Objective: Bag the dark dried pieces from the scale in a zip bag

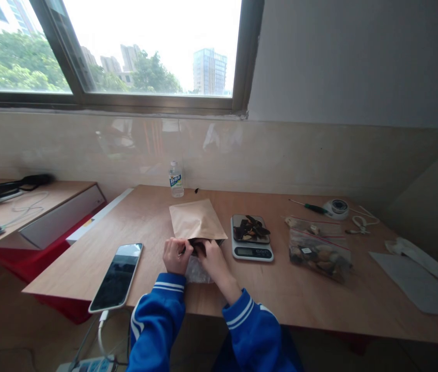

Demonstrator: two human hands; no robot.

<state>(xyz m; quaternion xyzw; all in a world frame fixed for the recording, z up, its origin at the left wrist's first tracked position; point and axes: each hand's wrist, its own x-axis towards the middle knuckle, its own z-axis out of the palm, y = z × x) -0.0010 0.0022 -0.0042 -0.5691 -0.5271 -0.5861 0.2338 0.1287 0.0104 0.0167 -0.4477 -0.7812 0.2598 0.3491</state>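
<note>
A brown paper pouch [196, 219] lies flat on the wooden table [281, 289], its dark open mouth toward me. My left hand [176, 254] and my right hand [212, 257] both pinch that near edge of the pouch, fingers curled at the opening. Under my hands lies a small clear plastic bag [198, 271]. Just right of the pouch stands a small white digital scale [251, 237] with dark dried pieces piled on its plate. Both of my sleeves are blue with white stripes.
A smartphone [117, 276] on a cable lies left of my hands. A zip bag of mixed dried pieces [317, 254] lies right of the scale. At the back are a water bottle [176, 180], a screwdriver [309, 207] and a tape roll [337, 207]. White sheets [416, 284] lie far right.
</note>
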